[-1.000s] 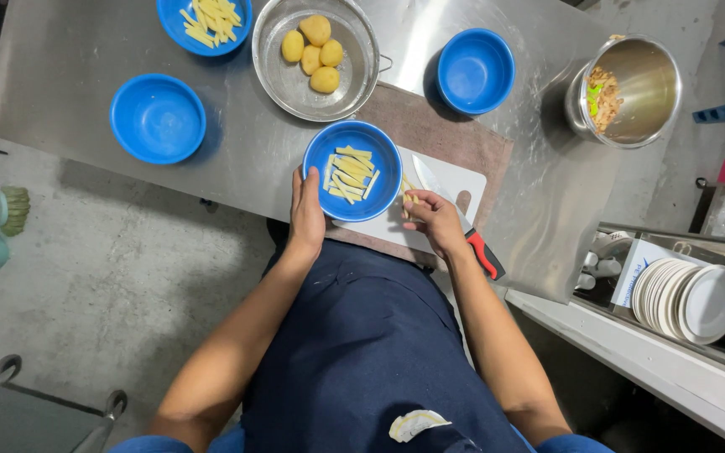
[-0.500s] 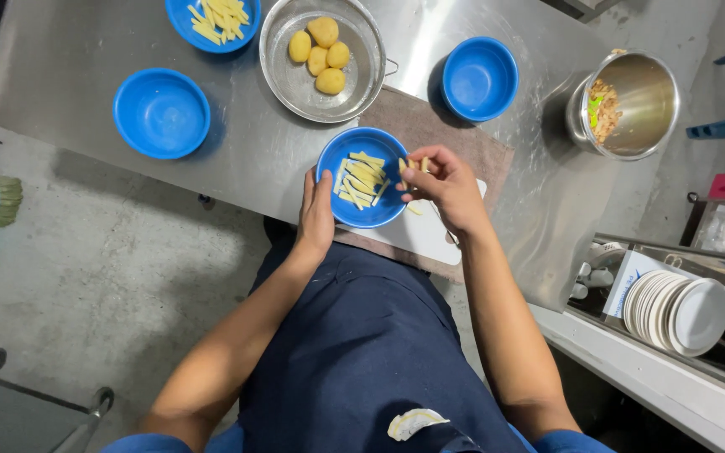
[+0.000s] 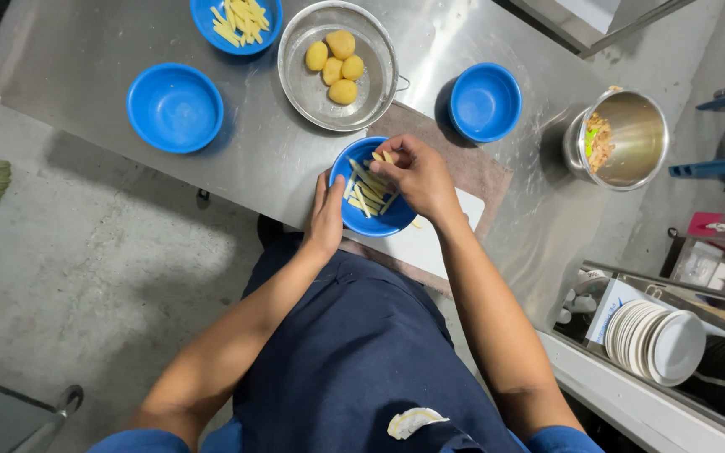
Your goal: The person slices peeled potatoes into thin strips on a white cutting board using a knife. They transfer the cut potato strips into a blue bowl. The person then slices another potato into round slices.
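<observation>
Half-hidden blue bowl (image 3: 368, 220) — right hand (image 3: 417, 174) over.

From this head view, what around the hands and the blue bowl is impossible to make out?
- Right hand: its fingertips curl over the potato sticks, so how many it pinches is hidden.
- Blue bowl: the right hand covers its right side; the left hand covers its left rim.
- Cutting board: mostly hidden under the right forearm and the bowl.
- Top bowl of sticks: cut off by the upper edge.

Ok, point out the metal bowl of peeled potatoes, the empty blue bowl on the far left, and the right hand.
metal bowl (image 3: 377, 91) head view, bare inner wall
empty blue bowl (image 3: 174, 107) head view, inside bottom
right hand (image 3: 417, 172) head view, back of hand
</observation>
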